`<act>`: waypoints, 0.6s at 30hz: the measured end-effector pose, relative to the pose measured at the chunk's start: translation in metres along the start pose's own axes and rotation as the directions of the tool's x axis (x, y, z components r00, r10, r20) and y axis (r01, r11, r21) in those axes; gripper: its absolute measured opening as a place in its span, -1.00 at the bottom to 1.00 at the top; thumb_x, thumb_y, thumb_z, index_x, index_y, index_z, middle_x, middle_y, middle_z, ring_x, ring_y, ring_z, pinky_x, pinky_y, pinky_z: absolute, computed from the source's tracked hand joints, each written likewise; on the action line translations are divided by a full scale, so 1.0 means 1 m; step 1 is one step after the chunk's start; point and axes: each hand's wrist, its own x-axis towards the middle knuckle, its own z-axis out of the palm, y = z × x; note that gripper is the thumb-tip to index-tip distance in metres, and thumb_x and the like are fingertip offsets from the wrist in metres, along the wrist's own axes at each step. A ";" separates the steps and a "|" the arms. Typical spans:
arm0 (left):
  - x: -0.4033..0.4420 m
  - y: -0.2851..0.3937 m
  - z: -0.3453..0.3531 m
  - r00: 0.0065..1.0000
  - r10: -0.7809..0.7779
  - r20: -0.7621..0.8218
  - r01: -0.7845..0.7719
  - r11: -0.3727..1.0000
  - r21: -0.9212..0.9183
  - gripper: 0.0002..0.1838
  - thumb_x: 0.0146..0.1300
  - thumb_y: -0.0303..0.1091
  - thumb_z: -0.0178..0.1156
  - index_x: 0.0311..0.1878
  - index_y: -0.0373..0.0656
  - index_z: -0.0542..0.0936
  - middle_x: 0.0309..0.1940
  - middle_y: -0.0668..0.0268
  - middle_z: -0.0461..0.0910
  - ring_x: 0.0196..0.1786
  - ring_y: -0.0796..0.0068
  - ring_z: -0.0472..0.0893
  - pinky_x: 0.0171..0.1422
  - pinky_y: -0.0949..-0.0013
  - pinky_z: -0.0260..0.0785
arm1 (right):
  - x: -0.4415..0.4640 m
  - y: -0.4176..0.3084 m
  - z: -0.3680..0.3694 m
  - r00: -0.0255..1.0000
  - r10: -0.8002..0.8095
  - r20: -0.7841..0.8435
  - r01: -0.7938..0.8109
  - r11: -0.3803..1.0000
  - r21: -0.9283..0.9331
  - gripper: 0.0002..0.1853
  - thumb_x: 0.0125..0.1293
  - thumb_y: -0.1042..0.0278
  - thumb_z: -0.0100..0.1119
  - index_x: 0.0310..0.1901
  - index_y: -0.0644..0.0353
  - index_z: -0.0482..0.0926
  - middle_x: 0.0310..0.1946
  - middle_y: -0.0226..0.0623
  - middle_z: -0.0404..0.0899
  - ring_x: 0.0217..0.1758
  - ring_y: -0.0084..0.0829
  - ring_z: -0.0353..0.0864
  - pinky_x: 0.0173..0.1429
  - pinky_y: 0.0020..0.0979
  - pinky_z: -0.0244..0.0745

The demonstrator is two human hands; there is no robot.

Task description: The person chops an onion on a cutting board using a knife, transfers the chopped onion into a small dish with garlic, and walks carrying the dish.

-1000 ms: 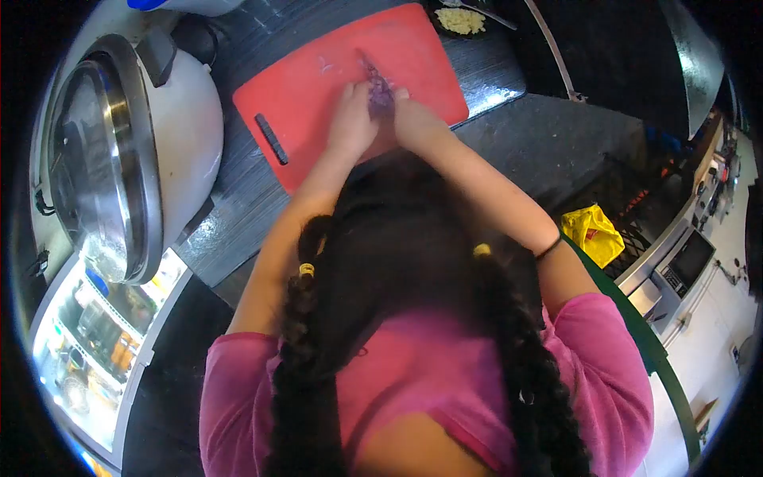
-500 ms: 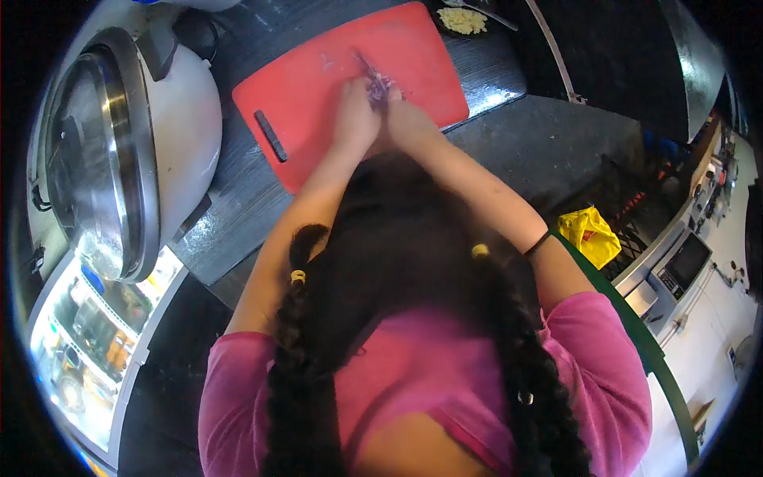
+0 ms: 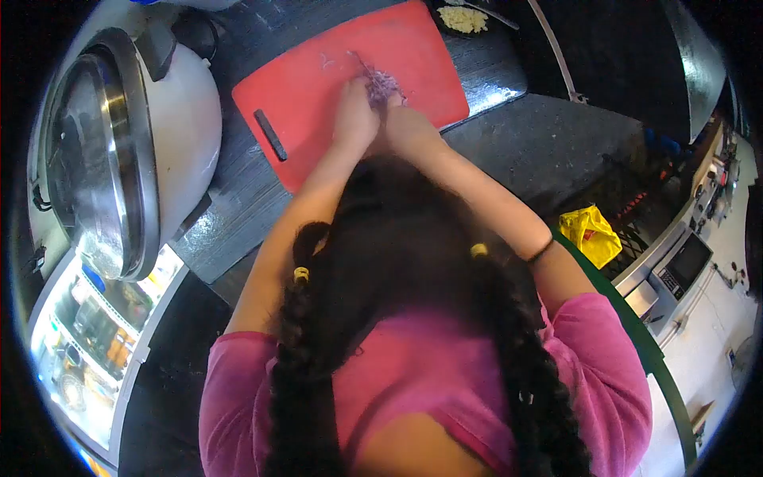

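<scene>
Finely cut purple-and-white pieces, which look like red onion (image 3: 385,83), lie in a small heap on the red cutting board (image 3: 302,95). My left hand (image 3: 355,119) is closed at the heap's left side, its fingertips curled against the onion. Close beside it, my right hand (image 3: 409,127) is wrapped round what appears to be a knife handle, hidden under the fingers. A thin dark line slanting up and left past the heap looks like the knife's blade (image 3: 362,62). A few stray onion bits (image 3: 326,60) lie farther up the board.
A large white cooker (image 3: 179,135) with a glass lid stands left of the board on the dark counter (image 3: 230,215). Behind the board's right corner are a dish of pale chopped food (image 3: 462,20) and a spoon (image 3: 494,17). A yellow bag (image 3: 590,237) is at right.
My hands stay nearly in place. The onion heap looks more spread out and shows more to the right of the blade line.
</scene>
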 end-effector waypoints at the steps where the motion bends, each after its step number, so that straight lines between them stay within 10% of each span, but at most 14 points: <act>1: -0.002 0.006 -0.004 0.999 0.023 0.023 -0.024 0.999 0.037 -0.54 0.22 -0.46 0.18 0.20 -0.33 0.47 0.14 -0.12 0.48 0.23 -0.16 0.49 0.31 0.02 0.36 | 0.003 0.004 0.006 1.000 0.009 0.010 -0.009 1.000 0.025 -0.62 0.50 0.34 -0.35 0.12 0.39 0.40 0.06 0.39 0.57 0.15 0.28 0.60 0.24 0.14 0.45; 18: -0.010 -0.004 -0.019 1.000 0.009 -0.024 -0.008 1.000 0.021 -0.61 0.23 -0.48 0.15 0.14 -0.20 0.64 0.00 -0.07 0.67 0.09 -0.09 0.63 0.17 0.02 0.49 | 0.008 0.000 0.005 0.997 -0.068 0.031 0.068 0.998 -0.002 -0.55 0.57 0.29 -0.44 0.14 0.48 0.40 0.02 0.41 0.57 0.12 0.26 0.61 0.19 0.15 0.48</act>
